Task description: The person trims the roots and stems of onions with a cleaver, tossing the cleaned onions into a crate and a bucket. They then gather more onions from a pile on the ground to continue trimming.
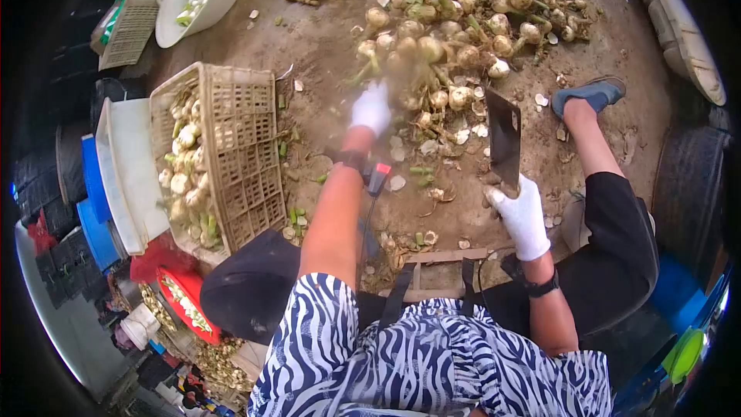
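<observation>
My right hand (522, 216), in a white glove, is closed round the handle of a cleaver (505, 137). Its broad dark blade points up and away from me, above the ground. My left hand (371, 110), also gloved, reaches forward to the near left edge of a pile of garlic bulbs (448, 31). Motion blur smears its fingers and the bulbs beside them, so I cannot make out whether it holds one. The bulbs are pale and soil-stained, many with stalks attached.
A beige plastic crate (243, 154) with trimmed bulbs stands left of my left arm. Behind it are a white basin (171, 15) and another crate (135, 19). Peelings and cut green stalks (422, 171) litter the ground. My sandalled foot (590, 98) is at the right.
</observation>
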Available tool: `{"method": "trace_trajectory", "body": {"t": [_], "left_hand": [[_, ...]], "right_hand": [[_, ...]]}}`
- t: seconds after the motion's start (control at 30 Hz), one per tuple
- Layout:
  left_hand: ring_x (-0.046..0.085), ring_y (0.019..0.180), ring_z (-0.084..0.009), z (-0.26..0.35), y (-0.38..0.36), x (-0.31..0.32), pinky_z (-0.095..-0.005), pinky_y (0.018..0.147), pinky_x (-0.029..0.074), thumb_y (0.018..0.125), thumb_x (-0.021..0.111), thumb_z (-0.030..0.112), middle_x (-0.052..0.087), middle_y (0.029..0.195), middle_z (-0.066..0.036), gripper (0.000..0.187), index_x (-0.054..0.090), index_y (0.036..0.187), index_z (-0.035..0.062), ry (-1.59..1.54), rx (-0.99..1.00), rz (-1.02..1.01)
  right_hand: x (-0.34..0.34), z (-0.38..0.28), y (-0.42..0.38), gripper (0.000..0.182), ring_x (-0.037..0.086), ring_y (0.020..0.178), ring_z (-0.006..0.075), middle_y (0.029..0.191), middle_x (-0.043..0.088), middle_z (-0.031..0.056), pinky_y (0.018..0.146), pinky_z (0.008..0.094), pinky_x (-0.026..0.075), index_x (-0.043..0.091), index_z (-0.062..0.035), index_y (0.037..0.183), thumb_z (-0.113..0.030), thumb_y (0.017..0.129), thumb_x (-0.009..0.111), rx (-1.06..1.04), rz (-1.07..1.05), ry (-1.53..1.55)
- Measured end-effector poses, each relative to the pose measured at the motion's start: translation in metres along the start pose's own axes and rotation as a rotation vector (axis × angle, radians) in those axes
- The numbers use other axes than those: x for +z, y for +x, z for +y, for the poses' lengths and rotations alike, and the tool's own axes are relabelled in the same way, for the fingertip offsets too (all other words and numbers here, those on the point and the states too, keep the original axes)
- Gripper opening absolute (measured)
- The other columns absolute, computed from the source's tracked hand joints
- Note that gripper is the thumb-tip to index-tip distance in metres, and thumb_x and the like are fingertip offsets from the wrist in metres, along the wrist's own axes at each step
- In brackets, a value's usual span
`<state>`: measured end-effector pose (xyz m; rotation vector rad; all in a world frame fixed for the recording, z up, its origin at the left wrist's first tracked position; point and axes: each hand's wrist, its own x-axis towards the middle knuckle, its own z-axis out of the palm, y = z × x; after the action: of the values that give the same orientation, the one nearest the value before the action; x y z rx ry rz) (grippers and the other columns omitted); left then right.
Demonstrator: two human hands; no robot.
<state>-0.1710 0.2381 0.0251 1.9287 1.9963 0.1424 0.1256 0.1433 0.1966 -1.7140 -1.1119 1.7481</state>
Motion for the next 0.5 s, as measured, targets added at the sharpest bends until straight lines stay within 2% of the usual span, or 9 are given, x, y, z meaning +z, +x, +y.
{"method": "trace_trajectory", "body": {"t": [0.1,0.17,0.2,0.23,0.3,0.33,0.37,0.43,0.5], "left_hand": [[0.057,0.104,-0.0378,0.008,0.016,-0.006,-0.0439,0.089,0.047,0.075,0.063,0.019,0.054,0.120,-0.023,0.051,0.053,0.122,0.0038,0.021,-0.022,-0.092],[0.058,0.103,-0.0379,0.013,0.014,-0.022,-0.0429,0.089,0.047,0.072,0.066,0.024,0.056,0.118,-0.023,0.050,0.055,0.116,0.0022,-0.003,-0.159,-0.353],[0.059,0.099,-0.0389,0.004,0.013,-0.014,-0.0419,0.088,0.048,0.071,0.068,0.029,0.060,0.111,-0.024,0.049,0.057,0.109,0.0014,0.191,0.033,-0.473],[0.062,0.092,-0.0335,0.008,-0.003,-0.009,-0.0388,0.085,0.049,0.071,0.071,0.027,0.064,0.102,-0.020,0.050,0.057,0.111,-0.0004,-0.221,-0.268,-0.394],[0.063,0.086,-0.0255,0.030,-0.043,-0.022,-0.0357,0.083,0.050,0.072,0.074,0.022,0.066,0.099,-0.015,0.053,0.056,0.117,0.0004,-0.715,-0.241,-0.330],[0.061,0.088,-0.0225,0.050,-0.062,-0.049,-0.0339,0.084,0.049,0.071,0.076,0.019,0.066,0.102,-0.014,0.057,0.055,0.121,0.0021,-0.758,-0.254,-0.356],[0.060,0.090,-0.0195,0.069,-0.077,-0.072,-0.0321,0.085,0.049,0.070,0.077,0.017,0.065,0.106,-0.012,0.061,0.053,0.125,0.0037,-0.808,-0.267,-0.384],[0.060,0.097,-0.0210,0.076,-0.101,-0.070,-0.0319,0.088,0.048,0.069,0.078,0.019,0.062,0.116,-0.015,0.066,0.051,0.129,0.0075,-0.861,-0.183,-0.341],[0.059,0.101,-0.0228,0.086,-0.123,-0.083,-0.0315,0.090,0.048,0.068,0.078,0.019,0.060,0.119,-0.014,0.066,0.051,0.128,0.0069,-1.034,0.009,-0.389]], "right_hand": [[0.001,0.001,0.006,0.022,0.053,0.057,0.0055,0.073,0.062,0.0033,0.050,0.0236,0.043,0.062,0.0025,0.101,-0.006,0.081,0.064,0.022,0.033,-0.011],[0.003,0.007,0.009,0.024,0.053,0.059,0.0065,0.075,0.062,0.0034,0.052,0.0251,0.045,0.062,0.0038,0.101,-0.007,0.080,0.065,-0.040,0.007,-0.050],[0.004,0.007,0.010,0.026,0.054,0.062,0.0070,0.075,0.062,0.0031,0.056,0.0260,0.046,0.061,0.0048,0.102,-0.009,0.080,0.065,0.006,-0.009,-0.035],[0.005,0.007,0.010,0.026,0.054,0.062,0.0070,0.075,0.062,0.0031,0.056,0.0260,0.046,0.061,0.0048,0.102,-0.009,0.080,0.065,0.002,-0.009,-0.033],[0.008,0.011,0.009,0.030,0.060,0.066,0.0123,0.076,0.065,0.0072,0.061,0.0290,0.048,0.061,0.0048,0.106,-0.010,0.079,0.065,0.029,-0.036,-0.097],[0.011,0.025,0.011,0.031,0.065,0.072,0.0241,0.079,0.066,0.0144,0.065,0.0345,0.050,0.061,0.0034,0.105,-0.009,0.077,0.064,-0.217,0.054,-0.305],[0.012,0.026,0.006,0.031,0.065,0.072,0.0241,0.079,0.066,0.0144,0.065,0.0345,0.050,0.061,0.0034,0.105,-0.009,0.077,0.064,-0.211,0.061,-0.303],[0.019,0.020,0.000,0.033,0.064,0.070,0.0308,0.084,0.066,0.0182,0.064,0.0355,0.051,0.061,0.0024,0.103,-0.004,0.072,0.065,-0.630,0.139,-0.709],[0.025,0.015,-0.013,0.032,0.061,0.078,0.0387,0.086,0.064,0.0210,0.068,0.0412,0.050,0.061,0.0002,0.099,-0.001,0.067,0.062,-0.688,0.118,-0.689]]}}
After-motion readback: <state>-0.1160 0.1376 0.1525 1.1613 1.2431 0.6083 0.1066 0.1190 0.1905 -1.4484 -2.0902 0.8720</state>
